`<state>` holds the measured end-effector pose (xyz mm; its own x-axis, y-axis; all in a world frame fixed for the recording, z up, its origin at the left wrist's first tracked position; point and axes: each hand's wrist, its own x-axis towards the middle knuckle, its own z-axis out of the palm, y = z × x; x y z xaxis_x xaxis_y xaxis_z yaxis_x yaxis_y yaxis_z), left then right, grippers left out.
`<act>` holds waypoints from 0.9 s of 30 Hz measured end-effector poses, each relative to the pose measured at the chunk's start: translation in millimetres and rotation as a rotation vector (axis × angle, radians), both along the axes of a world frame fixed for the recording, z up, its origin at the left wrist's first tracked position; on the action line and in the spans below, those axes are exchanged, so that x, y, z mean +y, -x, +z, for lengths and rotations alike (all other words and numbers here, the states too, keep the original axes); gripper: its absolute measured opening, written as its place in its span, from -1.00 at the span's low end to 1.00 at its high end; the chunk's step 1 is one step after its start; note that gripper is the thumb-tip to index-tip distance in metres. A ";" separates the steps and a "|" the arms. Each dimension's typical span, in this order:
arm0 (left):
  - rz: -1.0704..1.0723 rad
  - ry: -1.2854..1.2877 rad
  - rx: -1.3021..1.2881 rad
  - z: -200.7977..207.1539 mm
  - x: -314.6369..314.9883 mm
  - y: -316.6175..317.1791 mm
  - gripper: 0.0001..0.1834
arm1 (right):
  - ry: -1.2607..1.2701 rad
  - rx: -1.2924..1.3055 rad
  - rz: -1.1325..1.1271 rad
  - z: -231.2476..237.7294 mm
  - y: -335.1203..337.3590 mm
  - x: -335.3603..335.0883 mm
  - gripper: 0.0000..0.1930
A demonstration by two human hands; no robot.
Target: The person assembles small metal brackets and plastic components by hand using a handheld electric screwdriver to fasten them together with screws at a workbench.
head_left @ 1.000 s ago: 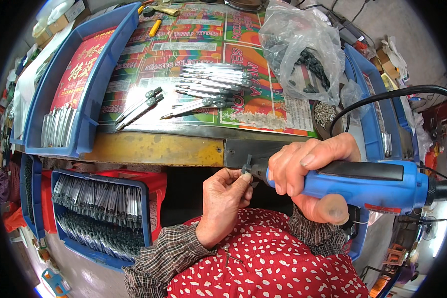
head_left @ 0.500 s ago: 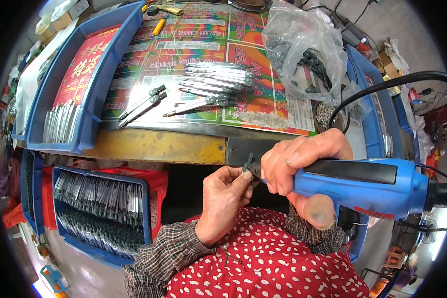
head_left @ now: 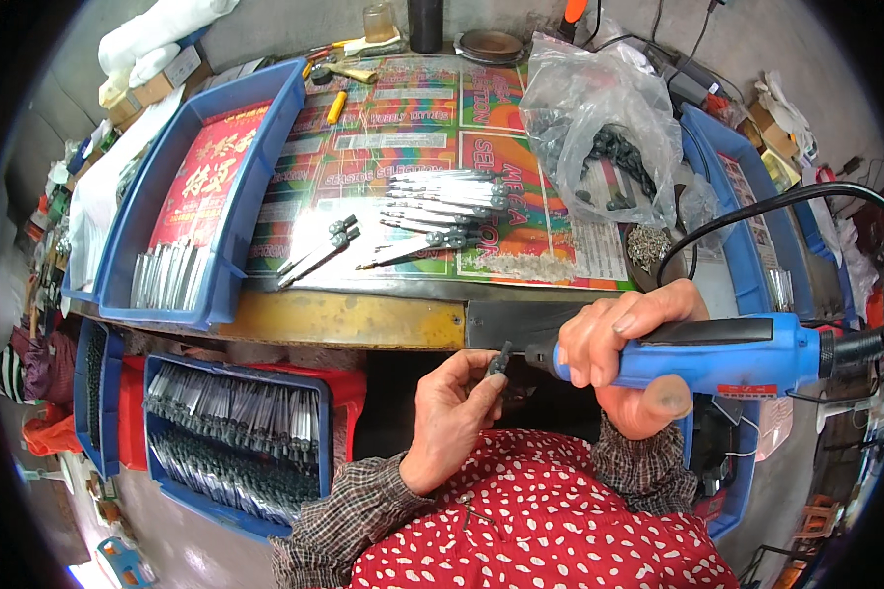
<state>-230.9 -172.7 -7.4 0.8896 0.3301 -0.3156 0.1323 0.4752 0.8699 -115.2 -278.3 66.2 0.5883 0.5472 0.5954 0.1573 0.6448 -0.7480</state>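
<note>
Head view shows little change over the last second: the right hand [head_left: 631, 346] keeps its fingers wrapped around the blue electric screwdriver [head_left: 727, 353], whose tip stays on the small dark part [head_left: 499, 361]. The left hand [head_left: 454, 410] still pinches that part, just below the worktop [head_left: 344, 319] edge. The driving step seems to continue. Finished metal pieces [head_left: 442, 211] lie untouched on the worktop.

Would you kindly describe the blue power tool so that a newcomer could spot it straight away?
Start at the yellow front edge of the workbench. Just below it, on the right, the right hand grips the blue power tool. It is the only corded tool, with a black cable looping from its rear.
</note>
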 end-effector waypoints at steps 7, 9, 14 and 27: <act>0.349 -1.127 -0.111 6.3 56.9 -1.3 -0.90 | -0.012 0.133 -0.111 -4.3 -5.4 -4.9 -0.49; 0.459 -1.426 -0.085 15.2 77.7 -5.2 -0.90 | 0.045 0.052 -0.197 -2.5 -6.4 -7.0 -0.46; 0.523 -1.763 -0.009 3.7 126.8 -11.1 -0.86 | -0.078 0.199 -0.057 -5.4 -10.1 -8.8 -0.53; 0.419 -1.884 -0.118 7.8 129.5 -41.0 -0.75 | -0.064 0.194 -0.109 -8.0 -13.4 -11.0 -0.53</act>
<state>-189.9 -43.2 0.4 0.6626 0.2863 0.6921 0.1877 -0.9581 0.2165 -101.9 -289.3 58.2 0.7483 0.4393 0.4970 0.0859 0.6788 -0.7293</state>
